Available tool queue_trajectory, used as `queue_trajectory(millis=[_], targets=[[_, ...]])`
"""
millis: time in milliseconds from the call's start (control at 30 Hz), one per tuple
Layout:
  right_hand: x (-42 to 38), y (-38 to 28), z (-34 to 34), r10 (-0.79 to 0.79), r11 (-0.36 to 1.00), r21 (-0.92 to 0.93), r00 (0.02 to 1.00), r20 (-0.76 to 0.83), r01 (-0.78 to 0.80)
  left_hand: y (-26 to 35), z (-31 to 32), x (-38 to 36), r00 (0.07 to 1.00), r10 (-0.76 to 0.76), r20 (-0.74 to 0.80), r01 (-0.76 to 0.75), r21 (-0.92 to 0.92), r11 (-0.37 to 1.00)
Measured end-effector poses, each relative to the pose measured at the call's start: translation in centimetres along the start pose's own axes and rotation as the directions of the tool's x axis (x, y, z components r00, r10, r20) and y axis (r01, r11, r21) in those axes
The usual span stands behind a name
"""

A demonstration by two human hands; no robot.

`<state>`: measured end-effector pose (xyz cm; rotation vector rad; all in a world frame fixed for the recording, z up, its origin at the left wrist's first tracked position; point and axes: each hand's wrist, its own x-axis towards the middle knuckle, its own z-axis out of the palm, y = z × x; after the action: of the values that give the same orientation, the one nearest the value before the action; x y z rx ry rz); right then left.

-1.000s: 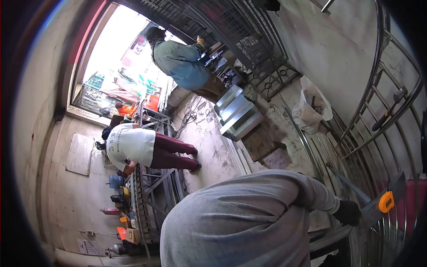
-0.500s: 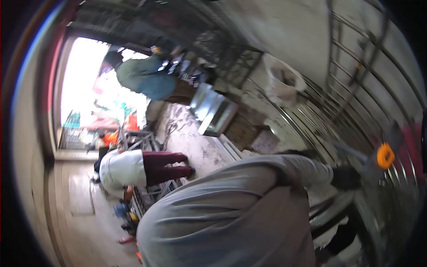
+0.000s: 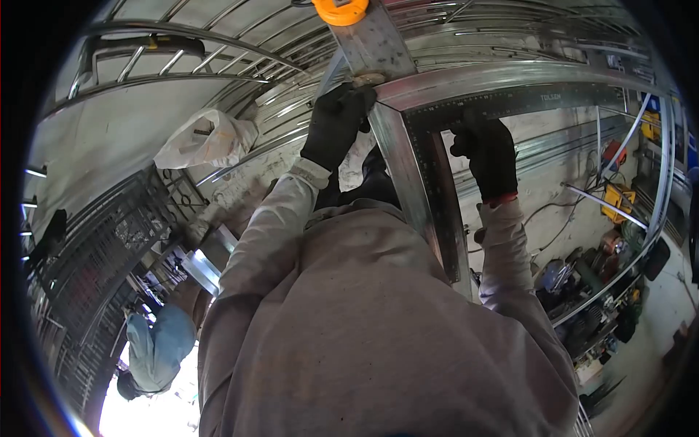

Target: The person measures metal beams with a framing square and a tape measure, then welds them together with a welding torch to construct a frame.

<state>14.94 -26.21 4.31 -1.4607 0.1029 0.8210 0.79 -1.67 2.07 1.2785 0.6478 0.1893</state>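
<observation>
A black framing square (image 3: 502,103) marked TOLSEN lies against the inner corner where two square metal tubes meet. One metal tube (image 3: 502,74) runs off to the right, and the other metal tube (image 3: 409,178) comes down towards my body. My left hand (image 3: 336,125), in a black glove, has its fingers curled at the outer side of that corner, against the tube end. On the long arm of the square, my right hand (image 3: 489,154), gloved in black with a red cuff, closes its fingers at the lower edge. Its fingertips are partly hidden.
An orange ring-shaped object (image 3: 341,10) rests on a flat metal piece (image 3: 375,45). Shiny railings (image 3: 196,44) stand ahead. A white sack (image 3: 207,138) is at left. Tools (image 3: 619,200) lie at right. Another person (image 3: 156,346) is at lower left.
My view has swung round to face the tube corner. Both my hands and the square now show; before, one gloved hand showed, blurred. The person in a white top is out of view.
</observation>
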Motion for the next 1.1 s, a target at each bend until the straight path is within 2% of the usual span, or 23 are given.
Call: queue_trajectory(millis=[33, 133, 167, 267, 300, 333, 400, 433, 467, 533, 567, 733, 833, 867, 933, 1000, 1067, 1100], targets=[[-0.1, -0.4, 0.5, 0.013, 0.996, 0.087, 1.0, -0.023, -0.011, 0.3, 0.0, 0.0, 1.0, 0.002, -0.011, -0.001, 0.055, 0.999], [0.3, 0.1, 0.0, 0.022, 0.995, 0.096, 1.0, 0.003, -0.022, -0.2, -0.2, 0.2, 0.998, 0.06, 0.029, -0.061, 0.013, 0.998], [0.2, 0.2, -0.1, 0.022, 0.994, 0.107, 1.0, -0.003, -0.022, -0.6, -0.2, 0.3, 0.999, 0.039, 0.009, -0.039, -0.025, 0.999], [0.1, -0.2, 0.4, 0.023, 0.991, 0.135, 1.0, 0.018, -0.025, -0.5, -0.1, 0.1, 0.999, 0.023, -0.039, -0.021, 0.039, 0.999], [0.1, -0.5, 0.7, 0.037, 0.99, 0.139, 0.999, -0.01, -0.035, -0.5, -0.3, 0.1, 0.995, 0.098, -0.011, -0.094, 0.171, 0.981], [0.0, -0.6, 0.9, 0.052, 0.989, 0.143, 0.998, -0.037, -0.046, -0.6, -0.4, 0.2, 0.995, 0.096, -0.005, -0.093, 0.183, 0.979], [-0.1, -0.6, 0.8, 0.053, 0.988, 0.148, 0.998, -0.045, -0.045, -1.1, -0.7, 0.3, 0.973, 0.229, -0.004, -0.218, 0.29, 0.932], [-0.2, -0.6, 0.7, 0.052, 0.989, 0.141, 0.997, -0.049, -0.045, -1.2, -1.1, 0.3, 0.994, 0.111, 0.01, -0.108, 0.337, 0.935], [-0.2, -0.4, 0.6, 0.054, 0.988, 0.15, 0.997, -0.059, -0.044, -1.5, -1.0, 0.3, 0.994, 0.107, 0.021, -0.107, 0.343, 0.933], [0.0, -0.3, 0.4, 0.057, 0.983, 0.179, 0.998, -0.025, -0.052, -2.0, -0.5, 0.6, 0.988, 0.136, -0.075, -0.124, 0.151, 0.981], [-0.1, -0.3, 0.3, 0.057, 0.982, 0.184, 0.998, -0.034, -0.05, -1.9, -0.9, 0.6, 0.986, 0.163, -0.04, -0.147, 0.255, 0.956], [0.1, 0.1, 0.2, 0.042, 0.982, 0.186, 0.999, -0.008, -0.04, -1.2, -0.4, 0.3, 0.987, 0.149, -0.057, -0.133, 0.225, 0.965], [0.1, 0.1, 0.2, 0.034, 0.976, 0.217, 0.999, 0.002, -0.033, -2.1, -1.3, 0.5, 0.979, 0.2, -0.022, -0.184, 0.302, 0.935], [0.1, 0.1, 0.2, 0.033, 0.976, 0.217, 0.999, -0.002, -0.032, -2.6, -1.6, 0.5, 0.958, 0.286, 0.015, -0.268, 0.407, 0.874], [0.3, 0.5, -0.2, 0.031, 0.978, 0.204, 0.999, 0.037, -0.038, -2.4, -1.7, 0.6, 0.928, 0.368, 0.068, -0.351, 0.493, 0.796], [0.6, 1.9, -0.6, -0.021, 0.965, 0.261, 0.999, 0.04, 0.01, -2.2, -0.9, 0.3, 0.983, 0.182, -0.003, -0.181, 0.1, 0.978], [0.9, 2.1, -0.9, -0.137, 0.978, 0.172, 0.985, 0.107, 0.117, -3.2, -2.2, 1.1, 0.941, 0.307, 0.141, -0.323, 0.104, 0.941], [0.3, 0.7, 0.0, 0.02, 0.961, 0.275, 1.0, 0.007, -0.022, -3.1, -1.6, 0.8, 0.969, 0.24, 0.055, -0.245, 0.107, 0.964]])
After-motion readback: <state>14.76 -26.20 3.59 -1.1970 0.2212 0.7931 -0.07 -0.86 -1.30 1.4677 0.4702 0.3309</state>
